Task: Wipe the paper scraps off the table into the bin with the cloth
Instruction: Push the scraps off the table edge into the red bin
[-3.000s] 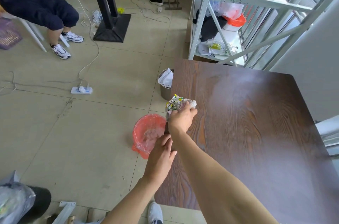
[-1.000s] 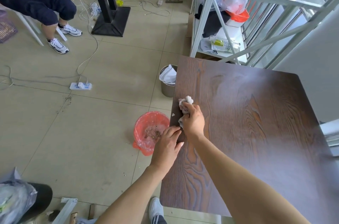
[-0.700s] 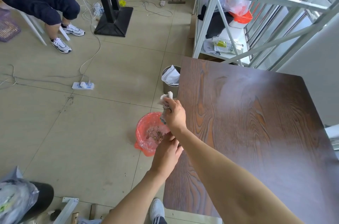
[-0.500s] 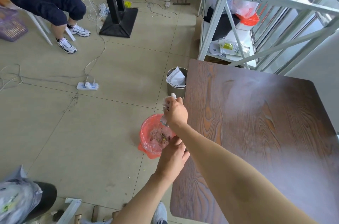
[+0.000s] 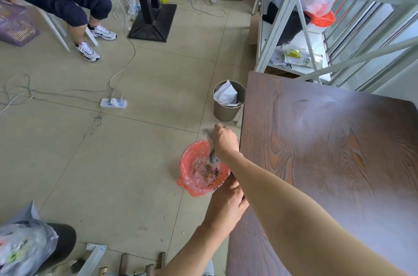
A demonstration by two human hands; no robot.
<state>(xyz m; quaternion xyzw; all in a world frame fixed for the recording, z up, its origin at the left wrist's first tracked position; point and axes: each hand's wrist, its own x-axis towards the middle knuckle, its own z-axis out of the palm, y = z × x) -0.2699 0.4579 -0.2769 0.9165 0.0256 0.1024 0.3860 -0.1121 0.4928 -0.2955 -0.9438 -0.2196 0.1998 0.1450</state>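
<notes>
Now right hand (image 5: 226, 142) gripping cloth (image 5: 211, 151), over bin (image 5: 192, 176)

The right hand (image 5: 226, 143) reaches far and left on an outstretched arm, fingers clenched in a fist. The left hand (image 5: 227, 204) sits nearer, fingers curled.

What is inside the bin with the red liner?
Small mixed-colour paper scraps lie at the bottom of the red-lined bin. The right hand and its cloth cover the far inside wall.

The bin (image 5: 199, 185) stands on the floor just left of the table (image 5: 328, 162); paper scraps (image 5: 209, 169) lie in it, a metal wastebasket (image 5: 226, 112) behind.
</notes>
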